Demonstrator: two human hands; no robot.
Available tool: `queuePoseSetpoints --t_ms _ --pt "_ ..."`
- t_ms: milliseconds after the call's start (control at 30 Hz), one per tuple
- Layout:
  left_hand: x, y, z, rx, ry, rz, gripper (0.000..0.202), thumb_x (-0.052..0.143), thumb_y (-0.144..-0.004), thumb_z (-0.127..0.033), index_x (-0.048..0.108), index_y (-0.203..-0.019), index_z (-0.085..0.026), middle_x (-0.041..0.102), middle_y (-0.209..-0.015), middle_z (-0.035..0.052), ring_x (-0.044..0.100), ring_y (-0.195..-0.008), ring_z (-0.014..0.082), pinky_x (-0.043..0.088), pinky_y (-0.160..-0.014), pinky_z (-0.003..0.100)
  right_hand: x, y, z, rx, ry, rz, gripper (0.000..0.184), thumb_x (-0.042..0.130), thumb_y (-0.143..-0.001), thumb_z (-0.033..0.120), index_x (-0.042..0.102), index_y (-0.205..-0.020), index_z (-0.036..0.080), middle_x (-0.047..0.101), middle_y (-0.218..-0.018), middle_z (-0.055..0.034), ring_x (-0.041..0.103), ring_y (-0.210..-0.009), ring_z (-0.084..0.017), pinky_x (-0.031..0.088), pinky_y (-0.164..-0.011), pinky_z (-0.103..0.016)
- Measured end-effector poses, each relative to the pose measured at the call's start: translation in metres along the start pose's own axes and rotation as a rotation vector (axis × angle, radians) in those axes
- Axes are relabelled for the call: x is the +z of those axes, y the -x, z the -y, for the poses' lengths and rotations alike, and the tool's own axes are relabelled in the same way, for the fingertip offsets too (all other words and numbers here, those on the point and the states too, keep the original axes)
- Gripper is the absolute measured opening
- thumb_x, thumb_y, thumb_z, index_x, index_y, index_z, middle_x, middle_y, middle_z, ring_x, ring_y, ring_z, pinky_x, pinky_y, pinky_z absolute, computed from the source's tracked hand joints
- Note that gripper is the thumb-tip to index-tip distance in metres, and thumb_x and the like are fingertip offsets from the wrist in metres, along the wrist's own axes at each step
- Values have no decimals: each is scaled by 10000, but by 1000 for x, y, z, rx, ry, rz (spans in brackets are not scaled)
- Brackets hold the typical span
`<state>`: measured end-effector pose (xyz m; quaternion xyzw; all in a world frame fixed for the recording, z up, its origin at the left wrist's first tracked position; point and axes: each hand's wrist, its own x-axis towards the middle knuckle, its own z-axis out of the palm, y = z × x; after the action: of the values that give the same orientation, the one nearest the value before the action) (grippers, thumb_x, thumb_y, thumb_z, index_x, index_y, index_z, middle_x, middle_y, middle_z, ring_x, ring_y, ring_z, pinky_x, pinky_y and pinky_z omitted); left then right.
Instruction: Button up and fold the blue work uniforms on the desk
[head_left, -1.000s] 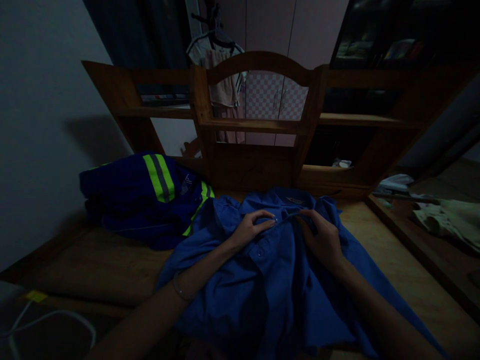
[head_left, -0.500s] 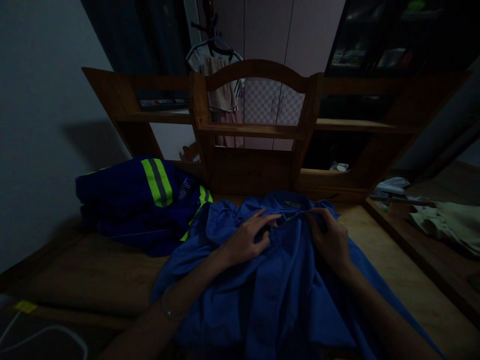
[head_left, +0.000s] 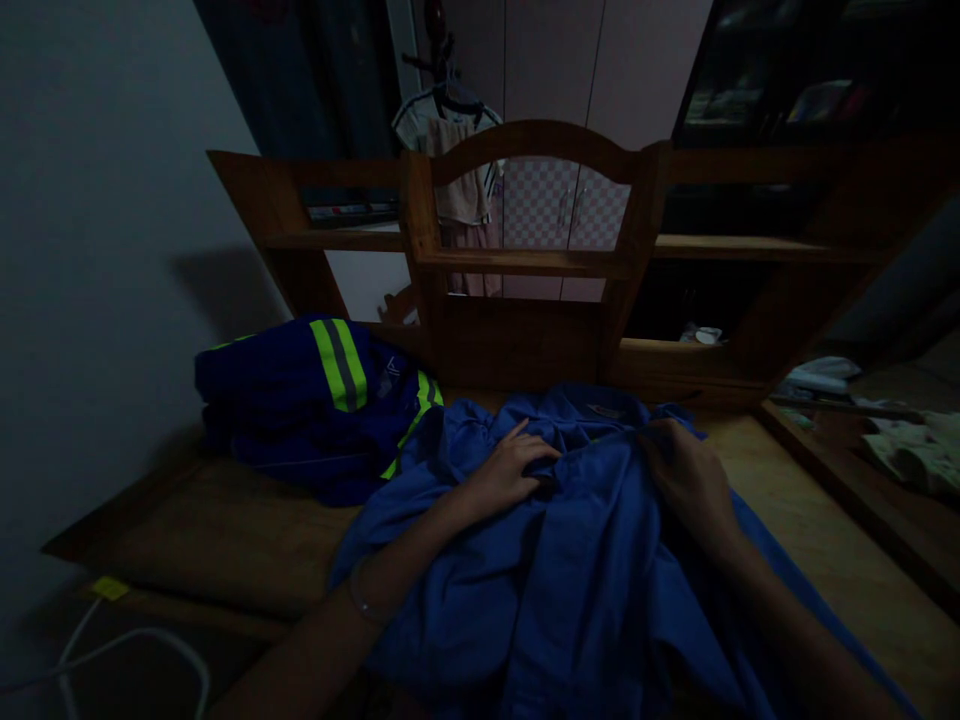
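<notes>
A blue work jacket (head_left: 570,560) lies spread over the wooden desk top, its collar (head_left: 604,405) and a small label towards the back. My left hand (head_left: 510,472), with a bracelet at the wrist, is closed on the jacket's front edge just below the collar; its thumb is partly hidden. To the right, my right hand (head_left: 690,480) pinches the fabric at the opposite side of the neck opening, fingers curled and tips hidden in the cloth. Between the two hands the front edge is drawn up in a fold.
A dark blue garment with yellow-green reflective strips (head_left: 322,410) lies bundled at the left. Behind the jacket rises a wooden shelf unit (head_left: 525,262). A white cable (head_left: 150,632) hangs at the lower left. Pale cloth (head_left: 915,450) lies beyond the desk's right edge.
My left hand's spread fingers have closed onto the jacket's front edge. My right hand keeps its hold at the neck opening. The whole view has shifted slightly, moving things rightward in the picture.
</notes>
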<state>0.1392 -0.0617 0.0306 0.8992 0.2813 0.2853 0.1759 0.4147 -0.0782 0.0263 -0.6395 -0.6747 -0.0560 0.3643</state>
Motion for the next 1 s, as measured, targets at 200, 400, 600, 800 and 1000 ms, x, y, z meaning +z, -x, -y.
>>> queuePoseSetpoints --t_ms 200,400,600,800,1000 --pt "5 0 0 42 -56 -16 343 465 -775 -46 630 -1027 -211 662 -1018 4 586 -1009 153 143 -1170 437 -12 12 45 -425 -224 86 617 481 -856 233 266 -1434 206 360 -1443 -75 322 -1338 -233 278 -1122 -421" --pt "8 0 2 42 -40 -66 346 465 -738 -27 621 -995 -199 662 -983 6 597 -979 152 164 -1167 435 12 24 55 -443 -363 352 497 529 -889 321 378 -1358 260 507 -1316 -52 468 -1220 -215 377 -1049 -399" --pt "10 -1 -4 -5 15 -95 326 495 -713 -21 579 -967 -208 648 -946 -28 602 -950 140 180 -1169 427 18 22 51 -219 -584 504 269 600 -845 411 560 -1035 226 626 -1004 -17 588 -927 -175 462 -825 -289" --pt "14 -1 -5 19 -7 -93 259 522 -755 -59 587 -955 -209 646 -920 -31 603 -916 133 170 -1171 439 15 15 50 -140 -711 673 273 643 -804 429 600 -946 200 605 -907 6 557 -852 -148 430 -757 -240" --pt "16 1 -8 71 10 -40 205 547 -795 -103 594 -961 -213 650 -915 -25 613 -918 132 137 -1174 452 15 14 45 -118 -748 865 323 675 -757 470 616 -896 184 609 -889 4 556 -839 -154 425 -729 -240"
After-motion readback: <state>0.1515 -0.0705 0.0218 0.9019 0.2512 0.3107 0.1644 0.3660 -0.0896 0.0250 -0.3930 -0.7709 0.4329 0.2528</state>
